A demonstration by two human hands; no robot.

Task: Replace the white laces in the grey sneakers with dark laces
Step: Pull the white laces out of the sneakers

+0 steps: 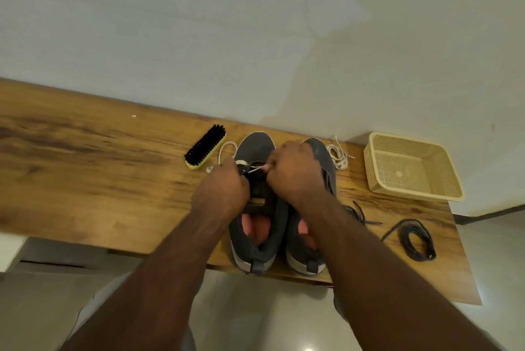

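Both hands pinch the white lace (257, 169) over the left grey sneaker (255, 208): left hand (224, 191) and right hand (295, 171) with fingers curled on it. On the wooden table (99, 180), both sneakers stand heels at the near edge, right sneaker (326, 180) touching. Far right corner: cream basket (412, 168). Far edge: brush (206, 147), loose white lace (338, 156). Near right edge: coiled dark lace (416, 239).

1. Both forearms reach forward from the bottom edge, bare, converging toward the middle; wrists roughly straight.
2. Left hand (224, 188): back facing up, fingers curled under, pinching a lace (257, 168) at its fingertips.
3. Right hand (295, 171): back up, fingers curled, pinching the same lace; it sits just beside the left hand, knuckles nearly meeting.
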